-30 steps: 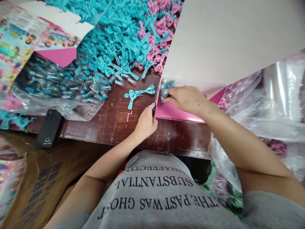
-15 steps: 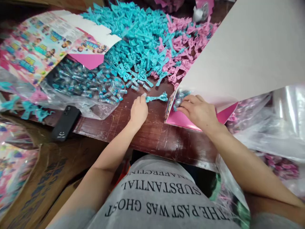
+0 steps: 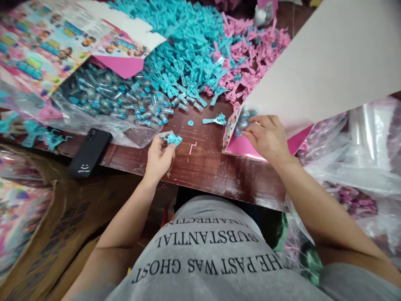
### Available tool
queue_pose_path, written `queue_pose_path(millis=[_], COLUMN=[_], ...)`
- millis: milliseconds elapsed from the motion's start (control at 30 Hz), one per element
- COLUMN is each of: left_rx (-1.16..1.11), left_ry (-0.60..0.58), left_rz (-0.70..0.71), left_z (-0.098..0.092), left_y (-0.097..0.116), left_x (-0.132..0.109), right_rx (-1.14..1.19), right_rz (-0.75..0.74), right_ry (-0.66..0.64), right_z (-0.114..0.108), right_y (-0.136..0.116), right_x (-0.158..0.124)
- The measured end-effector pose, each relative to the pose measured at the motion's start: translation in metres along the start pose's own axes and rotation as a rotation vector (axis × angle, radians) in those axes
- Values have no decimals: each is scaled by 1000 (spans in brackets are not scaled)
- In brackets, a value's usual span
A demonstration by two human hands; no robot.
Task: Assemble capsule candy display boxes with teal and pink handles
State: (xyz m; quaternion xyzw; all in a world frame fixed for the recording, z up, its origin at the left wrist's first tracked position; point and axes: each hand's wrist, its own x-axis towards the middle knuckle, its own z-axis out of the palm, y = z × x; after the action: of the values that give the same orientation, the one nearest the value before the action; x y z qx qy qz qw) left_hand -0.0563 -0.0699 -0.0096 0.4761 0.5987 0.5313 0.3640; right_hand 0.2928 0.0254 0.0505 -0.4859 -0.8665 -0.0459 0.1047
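My left hand is closed on a turquoise plastic toy piece, with a clear part beside it, above the table's front edge. To the right of it lie a small turquoise cap, a bent pink plastic stick and another turquoise toy piece. My right hand reaches into the open display box, its thumb and fingers pinched near clear and turquoise pieces inside. Whatever those fingertips grip is hidden.
Turquoise toy parts are heaped at the back, beside pink ones. Clear tubes with turquoise caps spill from a printed box at left. A black phone lies at the front-left edge; plastic bags stand at right.
My left hand has moved left and nearer to my body, with the turquoise piece now in it. The pink stick and cap have come into sight. My right hand stays at the box.
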Motion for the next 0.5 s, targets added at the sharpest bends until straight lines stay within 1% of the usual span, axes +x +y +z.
queue_pose_path(millis=[100,167,267,333,400,433,467,500], left_rx=[-162,-196,-190,-176,-162,-153,-142,-133], left_ry=[21,47,65,55,32,18,3,-9], left_rz=[-139,-187,-213,-224,-237,-245,-253,-260], left_z=[-16,-26,-38,-42,-44,-46,-47,-49], left_y=[6,5,0,-1,0,2,3,5], left_x=[-10,-16,-24,-28,-30,-31,-31,-31], right_rx=[6,-7,-35,-39,-28,-25,-27,-30], right_rz=[6,-4,-1,-1,-23,-35,-49,-63], right_ry=[24,43,45,40,52,75,126,205], right_z=[1,1,3,3,-3,-7,-12,-16], right_y=[8,12,14,13,10,7,2,-4], right_x=[-2,-1,1,1,1,2,4,7])
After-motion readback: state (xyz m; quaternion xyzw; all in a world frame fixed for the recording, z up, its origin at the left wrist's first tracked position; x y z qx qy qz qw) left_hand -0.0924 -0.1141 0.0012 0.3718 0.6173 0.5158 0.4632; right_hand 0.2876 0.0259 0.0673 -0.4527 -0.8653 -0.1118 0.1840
